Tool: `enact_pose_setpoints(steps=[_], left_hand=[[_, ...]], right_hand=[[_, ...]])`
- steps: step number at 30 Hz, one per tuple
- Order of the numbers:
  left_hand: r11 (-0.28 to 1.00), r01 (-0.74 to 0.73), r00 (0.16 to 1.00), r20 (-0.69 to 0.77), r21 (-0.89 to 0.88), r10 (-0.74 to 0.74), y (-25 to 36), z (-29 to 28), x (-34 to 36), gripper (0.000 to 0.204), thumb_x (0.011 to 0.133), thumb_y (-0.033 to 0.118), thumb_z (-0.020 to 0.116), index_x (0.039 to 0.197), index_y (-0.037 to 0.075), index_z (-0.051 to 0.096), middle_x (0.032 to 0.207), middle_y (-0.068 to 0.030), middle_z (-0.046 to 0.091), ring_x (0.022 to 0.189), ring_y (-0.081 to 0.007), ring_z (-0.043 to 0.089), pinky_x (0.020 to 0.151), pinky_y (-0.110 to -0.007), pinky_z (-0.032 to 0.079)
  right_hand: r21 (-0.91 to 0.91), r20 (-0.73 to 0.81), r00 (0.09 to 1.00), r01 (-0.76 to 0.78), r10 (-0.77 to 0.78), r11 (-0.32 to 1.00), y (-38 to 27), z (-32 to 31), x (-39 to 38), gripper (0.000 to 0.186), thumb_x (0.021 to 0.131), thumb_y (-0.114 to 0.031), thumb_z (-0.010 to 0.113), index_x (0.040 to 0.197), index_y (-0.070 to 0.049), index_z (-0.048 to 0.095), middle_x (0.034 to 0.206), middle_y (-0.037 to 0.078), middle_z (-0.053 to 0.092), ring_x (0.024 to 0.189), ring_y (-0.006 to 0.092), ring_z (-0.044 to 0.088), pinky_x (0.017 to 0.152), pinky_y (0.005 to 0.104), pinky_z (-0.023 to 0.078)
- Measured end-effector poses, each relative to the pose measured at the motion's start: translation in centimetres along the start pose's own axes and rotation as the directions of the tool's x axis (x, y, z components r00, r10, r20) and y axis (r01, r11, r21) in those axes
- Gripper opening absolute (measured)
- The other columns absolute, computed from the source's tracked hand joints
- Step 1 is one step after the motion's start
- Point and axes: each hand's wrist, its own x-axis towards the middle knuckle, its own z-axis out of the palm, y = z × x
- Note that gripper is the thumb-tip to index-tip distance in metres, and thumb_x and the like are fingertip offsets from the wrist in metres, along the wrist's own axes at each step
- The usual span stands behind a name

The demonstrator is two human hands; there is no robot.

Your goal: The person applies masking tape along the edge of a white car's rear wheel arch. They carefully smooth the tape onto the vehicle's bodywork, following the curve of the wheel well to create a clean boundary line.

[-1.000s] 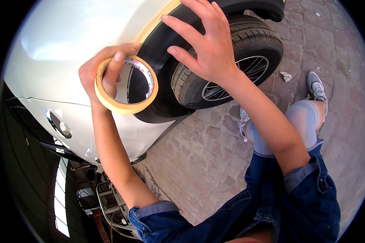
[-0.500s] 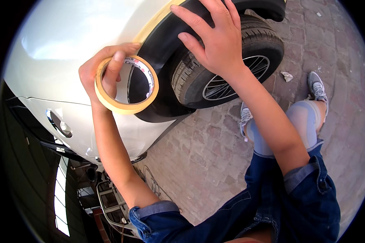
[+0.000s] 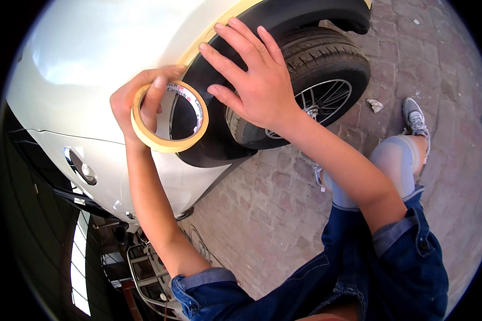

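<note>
A roll of yellow masking tape (image 3: pixel 170 145) hangs from my left hand (image 3: pixel 131 104), whose thumb is hooked through its core. The left fingertips rest against the white car body (image 3: pixel 102 43), at the lower end of a yellow tape strip (image 3: pixel 236 10). That strip runs along the edge of the black wheel-arch trim (image 3: pixel 310 12). My right hand (image 3: pixel 260 85) lies over the trim with fingers spread and nothing held. Its fingertips are at the strip, and the hand hides part of the arch and tyre.
Under the arch sits the wheel (image 3: pixel 326 104) with its dark tyre. Brick paving (image 3: pixel 262 214) stretches below, with a pale scrap (image 3: pixel 375 105) near my shoe. A door handle (image 3: pixel 79 165) is at the left; a metal frame (image 3: pixel 144 273) stands at the lower left.
My right hand has moved left and down along the taped edge of the arch, toward my left hand. The left hand and tape roll have shifted only slightly in view.
</note>
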Motion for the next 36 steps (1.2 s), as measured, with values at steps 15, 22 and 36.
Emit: enact_pose_setpoints(steps=[15,22,36], left_hand=[[1.000,-0.013,1.000,0.018,-0.013,0.013,0.4,-0.3,0.3,0.017,0.097,0.012,0.065,0.095,0.002,0.080,0.084,-0.0043,0.077,0.065,-0.0086,0.063,0.059,-0.021,0.046],[0.978,-0.152,0.988,0.014,-0.140,0.156,-1.9,-0.3,0.8,0.024,0.100,0.017,0.062,0.091,0.000,0.077,0.085,-0.0045,0.076,0.054,-0.0049,0.048,0.051,-0.022,0.039],[0.990,0.034,0.996,-0.077,-0.138,-0.045,-0.3,0.5,0.4,0.030,0.093,0.027,0.071,0.076,0.004,0.077,0.070,-0.0025,0.073,0.064,-0.0096,0.065,0.064,-0.024,0.049]], right_hand=[[-0.059,0.102,0.994,-0.036,0.042,0.998,-0.2,-0.7,1.0,0.079,0.088,-0.040,0.075,0.155,-0.010,0.044,0.163,0.012,0.036,0.153,0.0279,0.030,0.124,0.0511,0.024],[0.348,0.166,0.986,-0.037,-0.022,0.937,-4.0,-3.5,1.1,0.040,0.082,-0.023,0.079,0.115,-0.007,0.066,0.118,0.009,0.066,0.113,0.0274,0.063,0.098,0.0421,0.049],[0.983,0.110,0.915,-0.044,-0.388,0.177,-10.2,-20.4,5.5,0.023,0.081,-0.014,0.077,0.065,-0.010,0.060,0.061,0.000,0.058,0.052,0.0166,0.057,0.071,0.0354,0.061]])
